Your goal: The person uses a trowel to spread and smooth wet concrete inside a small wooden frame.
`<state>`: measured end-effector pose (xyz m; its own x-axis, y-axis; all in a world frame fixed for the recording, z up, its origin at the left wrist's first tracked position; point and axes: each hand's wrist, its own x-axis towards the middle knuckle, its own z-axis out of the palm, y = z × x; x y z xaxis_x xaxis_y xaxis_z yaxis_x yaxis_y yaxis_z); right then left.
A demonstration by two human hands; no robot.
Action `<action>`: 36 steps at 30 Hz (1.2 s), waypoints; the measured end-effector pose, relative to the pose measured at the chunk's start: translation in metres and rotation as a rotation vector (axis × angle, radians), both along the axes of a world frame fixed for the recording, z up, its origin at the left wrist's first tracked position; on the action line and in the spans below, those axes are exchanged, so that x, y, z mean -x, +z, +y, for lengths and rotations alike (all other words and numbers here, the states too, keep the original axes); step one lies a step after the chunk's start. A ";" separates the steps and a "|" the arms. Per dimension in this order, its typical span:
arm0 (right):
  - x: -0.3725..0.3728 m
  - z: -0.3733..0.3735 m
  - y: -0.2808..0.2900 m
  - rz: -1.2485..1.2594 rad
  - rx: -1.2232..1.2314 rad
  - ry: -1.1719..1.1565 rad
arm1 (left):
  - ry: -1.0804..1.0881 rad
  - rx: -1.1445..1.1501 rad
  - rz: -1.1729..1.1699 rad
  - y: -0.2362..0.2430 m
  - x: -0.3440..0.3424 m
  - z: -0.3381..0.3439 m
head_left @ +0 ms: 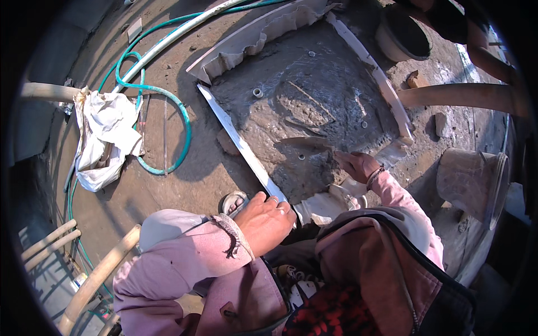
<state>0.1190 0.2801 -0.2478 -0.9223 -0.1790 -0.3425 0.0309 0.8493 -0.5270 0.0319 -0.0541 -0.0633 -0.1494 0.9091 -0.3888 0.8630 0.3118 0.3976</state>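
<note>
A bed of wet grey mortar (269, 117) lies inside a frame of boards in front of me. My left hand (264, 223), with a ring and a cloth band at the wrist, is curled over the near end of the white board (241, 144) on the frame's left side. Over the near right part of the mortar reaches my right hand (358, 166), its fingers pointing left and bent. A thin dark curved strip (305, 141) lies just beyond its fingertips; whether the hand holds it cannot be made out. Crumpled pale sheeting (330, 204) lies at the near edge between my hands.
Short pipe ends (258, 93) poke from the mortar. A green hose (188, 131) and a pale pipe (162, 43) run at left, near a white sack (106, 137). Buckets (468, 182) stand at right. Another person's arm (487, 59) shows at upper right. Poles (98, 277) rise lower left.
</note>
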 end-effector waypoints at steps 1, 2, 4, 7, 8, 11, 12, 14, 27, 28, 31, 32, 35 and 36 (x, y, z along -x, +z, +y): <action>-0.004 0.007 -0.005 0.022 -0.034 -0.032 | -0.016 0.050 -0.066 -0.007 0.008 0.007; -0.005 0.009 -0.010 0.047 -0.057 -0.060 | 0.017 0.072 -0.149 -0.018 0.015 0.014; -0.004 0.006 -0.009 0.120 -0.021 -0.103 | 0.107 0.115 -0.252 -0.041 0.026 0.028; -0.003 -0.003 0.004 0.170 0.025 -0.048 | 0.287 0.104 -0.269 -0.094 0.023 0.035; -0.002 -0.001 0.005 0.163 0.029 -0.070 | 0.329 0.106 -0.236 -0.118 0.020 0.036; 0.004 0.005 0.004 0.174 0.079 -0.155 | 0.423 -0.039 -0.139 -0.177 0.019 0.042; 0.002 0.012 0.006 0.189 0.101 -0.200 | 0.440 -0.123 -0.121 -0.196 0.018 0.049; -0.009 0.020 0.007 0.235 0.126 -0.254 | 0.487 -0.236 -0.062 -0.233 0.013 0.066; -0.047 0.028 0.018 0.159 0.192 -0.360 | 0.487 -0.140 0.243 -0.305 -0.022 0.091; -0.047 0.027 0.019 0.140 0.188 -0.356 | 0.514 -0.144 0.240 -0.303 -0.022 0.091; -0.050 0.027 0.022 0.119 0.191 -0.336 | 0.551 -0.132 0.234 -0.293 -0.019 0.091; -0.051 0.027 0.022 0.119 0.193 -0.328 | 0.531 -0.110 0.234 -0.287 -0.015 0.090; -0.049 0.026 0.023 0.152 0.202 -0.321 | 0.466 -0.205 0.257 -0.290 -0.008 0.085; -0.048 0.026 0.024 0.149 0.199 -0.319 | 0.444 -0.263 0.268 -0.292 -0.007 0.084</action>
<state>0.1675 0.3066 -0.2237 -0.9792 0.0746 -0.1886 0.1871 0.6907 -0.6985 0.0387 0.0297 -0.3554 -0.6002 0.7980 -0.0540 0.7535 0.5868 0.2966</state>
